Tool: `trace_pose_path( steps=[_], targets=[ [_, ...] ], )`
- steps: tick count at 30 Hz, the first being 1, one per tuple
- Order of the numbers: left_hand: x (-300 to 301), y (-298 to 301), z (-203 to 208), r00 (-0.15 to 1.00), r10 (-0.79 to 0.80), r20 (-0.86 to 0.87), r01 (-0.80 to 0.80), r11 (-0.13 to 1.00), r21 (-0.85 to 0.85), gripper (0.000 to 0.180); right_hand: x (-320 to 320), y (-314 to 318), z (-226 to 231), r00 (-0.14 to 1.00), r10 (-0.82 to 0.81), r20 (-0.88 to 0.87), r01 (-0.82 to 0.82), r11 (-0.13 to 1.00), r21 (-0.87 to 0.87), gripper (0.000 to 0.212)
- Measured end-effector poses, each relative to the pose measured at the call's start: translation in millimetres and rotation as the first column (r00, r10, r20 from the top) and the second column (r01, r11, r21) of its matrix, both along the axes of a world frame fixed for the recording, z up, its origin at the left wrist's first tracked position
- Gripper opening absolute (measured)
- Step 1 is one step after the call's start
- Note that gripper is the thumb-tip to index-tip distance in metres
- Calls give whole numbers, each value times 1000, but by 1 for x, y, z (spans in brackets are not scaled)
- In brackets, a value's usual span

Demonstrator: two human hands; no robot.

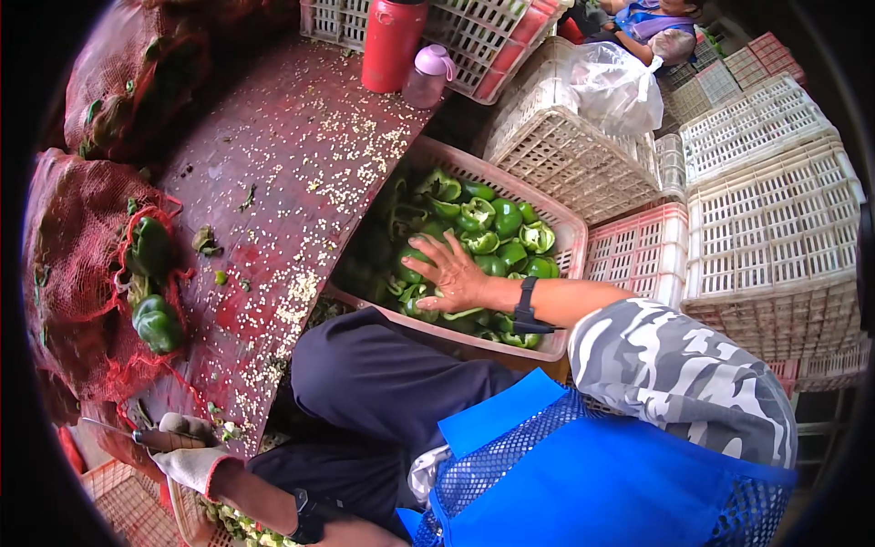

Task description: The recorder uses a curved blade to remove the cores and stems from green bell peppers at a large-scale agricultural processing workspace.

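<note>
My right hand (451, 275) lies palm down with fingers spread over cut green bell peppers (478, 214) and grips nothing. Halved and hollowed, these peppers fill a pale pink plastic crate (510, 185) beside the table. At the lower left my left hand (196, 459), in a whitish glove, is closed around the dark handle of a knife (166, 441). Its blade points left at the table's near edge. Two whole green peppers (158, 324) lie at the mouth of a red mesh sack (77, 264), not far from the knife.
Pale seeds and leaf scraps cover much of the dark red table (219, 182). At its far edge stand a red bottle (392, 46) and a small purple-lidded bottle (428, 77). Stacked plastic crates (766, 219) rise on the right. Another person (652, 27) sits behind them.
</note>
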State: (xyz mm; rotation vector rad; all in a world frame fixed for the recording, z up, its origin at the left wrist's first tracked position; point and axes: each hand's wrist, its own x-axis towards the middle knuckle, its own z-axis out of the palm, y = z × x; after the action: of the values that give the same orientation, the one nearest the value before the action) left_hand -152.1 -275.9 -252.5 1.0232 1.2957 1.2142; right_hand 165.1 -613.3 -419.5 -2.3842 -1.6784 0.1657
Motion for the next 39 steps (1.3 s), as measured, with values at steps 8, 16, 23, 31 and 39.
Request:
trace_pose_path(
  steps=[8,16,23,31,39],
  targets=[
    [9,-9,-6,1000,-1,22,3,998,-64,44,-3,-31,56,970,-212,-122,229,963,141,65],
    [1,-12,-4,994,-56,93,59,998,-29,38,-71,-235,90,982,14,-188,-56,974,-218,52],
    [-13,-13,2,993,-53,-108,52,999,-11,59,-56,-257,8,965,244,95,-203,926,-319,15],
    [-21,-26,8,997,-69,15,69,997,26,60,-74,-259,3,960,202,193,-129,933,-337,18],
    [-8,-30,15,989,-111,101,110,994,23,48,-98,-264,3,978,112,174,-52,947,-316,16]
  ],
)
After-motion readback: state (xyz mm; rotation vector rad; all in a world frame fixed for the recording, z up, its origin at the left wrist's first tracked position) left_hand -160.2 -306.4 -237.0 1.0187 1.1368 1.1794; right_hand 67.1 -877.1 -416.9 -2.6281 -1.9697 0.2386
